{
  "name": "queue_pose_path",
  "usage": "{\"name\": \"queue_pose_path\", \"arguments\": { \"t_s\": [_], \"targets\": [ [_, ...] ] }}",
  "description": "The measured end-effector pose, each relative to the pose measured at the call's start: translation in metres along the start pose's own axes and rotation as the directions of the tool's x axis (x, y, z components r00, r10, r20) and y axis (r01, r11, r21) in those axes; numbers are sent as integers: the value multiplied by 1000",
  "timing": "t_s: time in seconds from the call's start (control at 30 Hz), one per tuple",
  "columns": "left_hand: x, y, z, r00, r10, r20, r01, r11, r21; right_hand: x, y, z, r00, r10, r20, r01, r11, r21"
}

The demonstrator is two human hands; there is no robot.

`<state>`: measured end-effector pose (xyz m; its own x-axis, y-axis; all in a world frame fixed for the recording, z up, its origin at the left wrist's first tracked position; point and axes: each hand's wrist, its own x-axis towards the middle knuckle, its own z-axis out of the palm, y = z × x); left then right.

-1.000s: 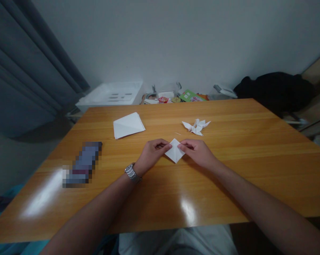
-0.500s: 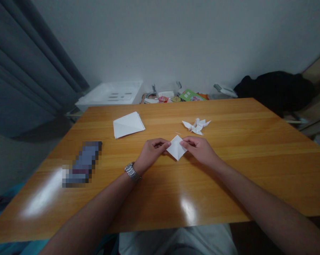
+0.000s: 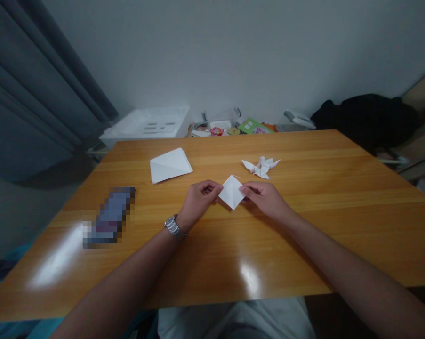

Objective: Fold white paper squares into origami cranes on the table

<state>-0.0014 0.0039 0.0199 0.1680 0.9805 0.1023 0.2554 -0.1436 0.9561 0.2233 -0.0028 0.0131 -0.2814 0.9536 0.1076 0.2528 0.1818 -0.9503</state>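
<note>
A small white folded paper [image 3: 232,194], diamond-shaped with a crease down its middle, is held over the table between my two hands. My left hand [image 3: 202,195], with a metal watch on its wrist, pinches the left corner between thumb and fingers. On the right corner, the thumb and fingers of my right hand [image 3: 263,195] are closed. The fingertips behind the paper are partly hidden. Just beyond my right hand lie white folded paper cranes [image 3: 260,167]; they overlap, so I cannot tell how many.
A stack of white paper sheets [image 3: 171,165] lies at the back left of the wooden table [image 3: 314,188]. A blurred-out phone-like object [image 3: 113,214] rests nearer on the left. Behind the far edge are a white tray [image 3: 163,120], a green packet [image 3: 254,126] and a black cloth heap [image 3: 365,117].
The folded paper has shifted slightly left and away from me, showing more of its face. My left hand has moved a little left with it; my right hand stays nearly in place.
</note>
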Motion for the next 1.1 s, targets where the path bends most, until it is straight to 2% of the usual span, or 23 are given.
{"name": "queue_pose_path", "arguments": {
  "t_s": [0.27,0.5,0.63,0.83,1.1],
  "targets": [
    [-4,4,3,996,49,72,-45,998,-54,-1,1,-2,995,-40,89,50,992,-112],
    [-5,3,5,995,22,100,-21,1000,-15,-4,-1,2,983,-73,167,104,977,-187],
    [-6,5,7,998,19,59,-17,999,-27,-5,-1,5,987,-59,151,80,988,-131],
    [-7,10,9,999,50,-3,-50,999,9,-5,1,10,987,39,158,-47,998,48],
    [-8,8,10,999,39,-8,-39,999,1,-5,1,11,990,43,134,-44,999,1]
  ]
}}
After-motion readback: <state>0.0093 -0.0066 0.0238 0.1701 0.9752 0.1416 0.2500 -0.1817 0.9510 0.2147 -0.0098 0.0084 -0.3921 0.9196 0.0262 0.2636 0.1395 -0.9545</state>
